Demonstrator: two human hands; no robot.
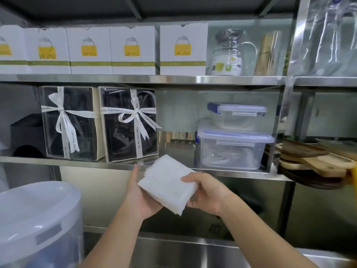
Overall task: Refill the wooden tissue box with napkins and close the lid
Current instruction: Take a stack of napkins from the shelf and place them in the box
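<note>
Beyond the left forearm, low and to the left, one translucent white-lidded plastic bin (38,219) is standing. The left hand (142,198) is cupping the near-left edge of one stack of white napkins (167,184) from below, fingers curled under it. The right hand (205,191) is clamping the stack's right edge, thumb on top. The stack is sitting between the hands, tilted, its long axis running from upper left to lower right, so both hands are equally near it. Above the hands, two ribboned gift boxes (127,123) are sitting on the steel shelf (231,172); up and to the right, two clear clip-lid containers (232,150) are stacked. The wooden tissue box is not showing anywhere, so its direction from the hands cannot be told.
</note>
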